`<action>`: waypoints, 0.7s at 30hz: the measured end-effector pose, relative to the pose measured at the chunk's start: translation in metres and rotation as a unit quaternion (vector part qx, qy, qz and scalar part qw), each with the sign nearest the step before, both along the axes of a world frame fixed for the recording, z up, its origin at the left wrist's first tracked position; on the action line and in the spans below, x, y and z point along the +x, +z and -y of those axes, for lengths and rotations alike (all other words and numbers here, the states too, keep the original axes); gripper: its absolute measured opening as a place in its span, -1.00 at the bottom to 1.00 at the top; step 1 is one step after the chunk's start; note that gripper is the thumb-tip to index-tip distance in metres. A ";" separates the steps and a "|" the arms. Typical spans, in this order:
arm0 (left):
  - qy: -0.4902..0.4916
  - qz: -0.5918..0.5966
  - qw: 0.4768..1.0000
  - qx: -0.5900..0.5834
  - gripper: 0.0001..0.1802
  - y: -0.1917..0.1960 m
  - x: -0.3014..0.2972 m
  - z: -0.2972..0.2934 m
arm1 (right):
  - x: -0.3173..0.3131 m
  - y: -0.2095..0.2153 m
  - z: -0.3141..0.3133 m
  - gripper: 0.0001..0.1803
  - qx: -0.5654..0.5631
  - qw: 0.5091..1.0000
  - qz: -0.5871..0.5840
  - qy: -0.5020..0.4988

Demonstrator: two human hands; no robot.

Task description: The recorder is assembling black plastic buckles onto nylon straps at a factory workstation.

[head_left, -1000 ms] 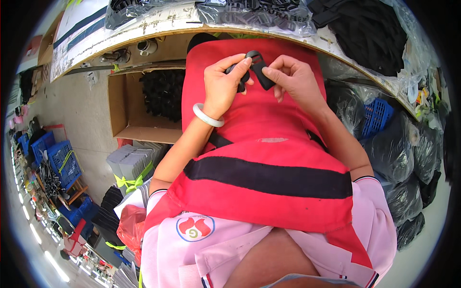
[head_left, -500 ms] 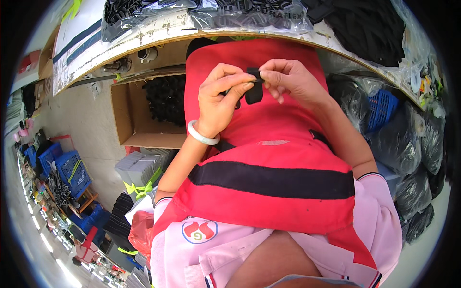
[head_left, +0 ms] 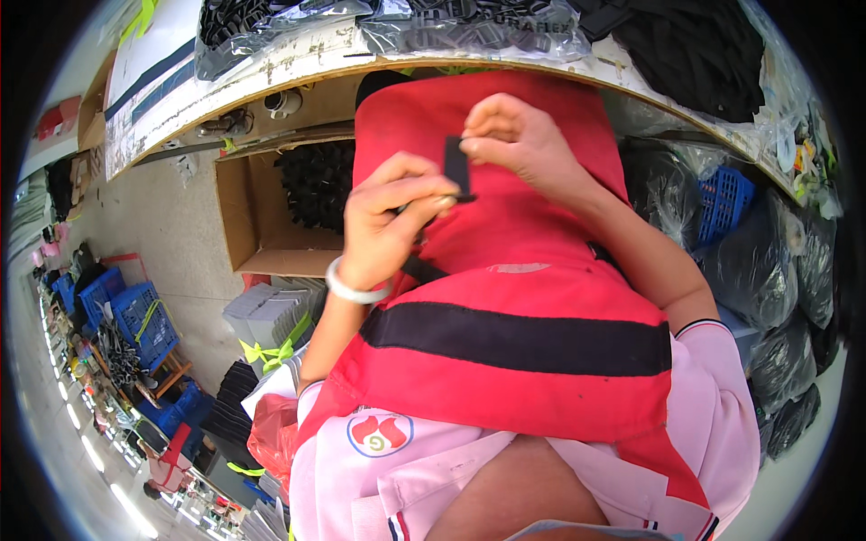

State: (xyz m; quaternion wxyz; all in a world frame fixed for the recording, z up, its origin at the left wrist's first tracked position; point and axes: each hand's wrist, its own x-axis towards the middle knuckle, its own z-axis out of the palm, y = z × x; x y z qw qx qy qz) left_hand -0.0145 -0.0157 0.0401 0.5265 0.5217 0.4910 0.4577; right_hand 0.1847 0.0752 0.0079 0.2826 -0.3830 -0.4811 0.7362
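Note:
Over my lap, which a red apron [head_left: 505,361] covers, both hands work on a short black webbing strap [head_left: 457,167]. My left hand [head_left: 392,212], with a pale bangle at the wrist, is closed on the strap's lower end between thumb and fingers. At the upper end, the thumb and forefinger of my right hand [head_left: 519,140] pinch its edge, with the other fingers curled above. A dark bit shows under my left palm; what it is I cannot make out.
Beyond my knees runs a worn worktable [head_left: 334,54] bearing plastic bags of black buckles [head_left: 492,32] and a black fabric pile [head_left: 690,59]. Left, a cardboard box [head_left: 244,216] holds black pieces. Dark plastic bags [head_left: 753,261] and a blue basket [head_left: 724,203] crowd the right.
My left hand has moved down and left, my right hand slightly up and left. The strap, folded over before, now stretches upright between them.

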 end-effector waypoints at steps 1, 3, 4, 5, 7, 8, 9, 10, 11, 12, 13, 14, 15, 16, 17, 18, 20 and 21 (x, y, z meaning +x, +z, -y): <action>-0.007 0.006 0.999 -0.045 -0.83 0.003 -0.015 0.007 | -0.006 -0.007 0.001 -0.78 -0.018 0.999 -0.012 0.038; 0.059 -0.077 0.993 -0.074 -0.82 0.004 -0.051 0.016 | -0.013 -0.018 0.006 -0.75 -0.008 0.996 -0.010 0.092; 0.165 -0.099 0.975 -0.114 -0.79 0.006 -0.065 0.021 | -0.014 -0.019 0.007 -0.75 -0.010 0.995 -0.016 0.099; 0.217 -0.110 0.964 -0.109 -0.79 0.005 -0.081 0.029 | -0.013 -0.019 0.008 -0.75 -0.002 0.991 0.035 0.133; 0.277 -0.123 0.947 -0.104 -0.78 -0.002 -0.094 0.039 | -0.011 -0.023 0.008 -0.74 0.062 0.979 0.104 0.165; 0.283 -0.067 0.949 -0.125 -0.79 -0.009 -0.093 0.041 | -0.017 -0.020 0.009 -0.74 0.062 0.978 0.100 0.175; 0.287 -0.008 0.947 -0.144 -0.78 -0.014 -0.089 0.041 | -0.021 -0.014 0.011 -0.75 0.026 0.980 0.075 0.184; 0.276 0.023 0.945 -0.173 -0.83 -0.013 -0.070 0.033 | -0.026 -0.009 0.012 -0.75 -0.009 0.979 0.054 0.194; 0.235 0.019 0.954 -0.187 -0.84 -0.017 -0.049 0.022 | -0.031 -0.005 0.015 -0.78 -0.021 0.980 0.038 0.195; 0.203 0.022 0.966 -0.158 -0.84 -0.018 -0.025 0.014 | -0.035 -0.003 0.015 -0.78 -0.018 0.979 0.039 0.199; 0.180 0.041 0.974 -0.128 -0.84 -0.026 -0.008 0.007 | -0.038 -0.002 0.015 -0.80 -0.015 0.980 0.035 0.197; 0.181 0.081 0.978 -0.073 -0.79 -0.043 0.004 0.004 | -0.039 -0.002 0.016 -0.81 -0.012 0.980 0.033 0.195; 0.176 0.121 0.976 -0.049 -0.75 -0.056 0.010 -0.003 | -0.036 -0.005 0.014 -0.83 -0.001 0.987 0.049 0.154; 0.168 0.162 0.972 -0.026 -0.69 -0.059 0.016 -0.011 | -0.030 -0.002 0.009 -0.83 -0.006 0.987 0.064 0.144; 0.166 0.168 0.971 -0.025 -0.69 -0.058 0.018 -0.012 | -0.023 -0.003 0.005 -0.84 -0.039 0.989 0.065 0.127; 0.160 0.226 0.956 -0.097 -0.63 -0.056 0.018 -0.013 | -0.017 -0.005 0.003 -0.84 -0.073 0.989 0.066 0.110; 0.147 0.284 0.932 -0.169 -0.57 -0.057 0.021 -0.015 | -0.009 -0.005 0.008 -0.83 -0.093 0.984 0.064 0.136; 0.136 0.257 0.941 -0.171 -0.50 -0.064 0.024 -0.015 | -0.010 -0.005 0.012 -0.82 -0.109 0.982 0.060 0.142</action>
